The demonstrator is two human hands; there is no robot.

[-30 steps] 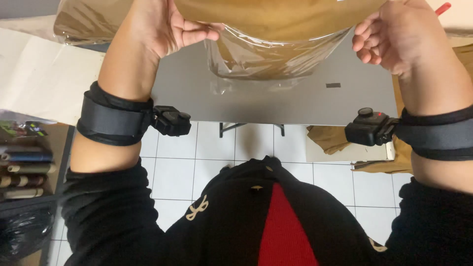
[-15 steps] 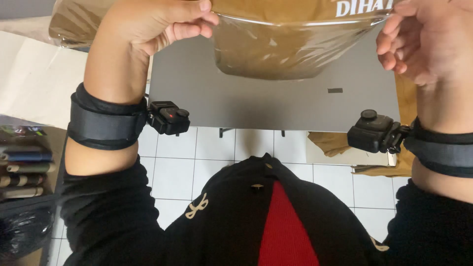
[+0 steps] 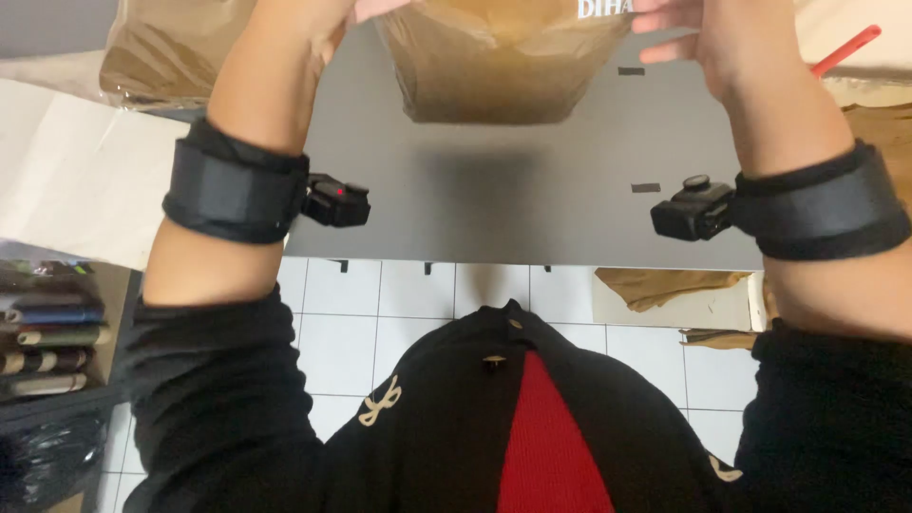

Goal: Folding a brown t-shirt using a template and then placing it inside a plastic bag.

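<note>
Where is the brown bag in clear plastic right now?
The brown bag is at the top middle of the head view, held up above the grey table between the left hand and the right hand.

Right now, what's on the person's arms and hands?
Bare hands, left hand and right hand. Each forearm wears a wide black strap band carrying a small black camera-like unit; the left unit shows a red light. Black sleeves pushed up.
</note>
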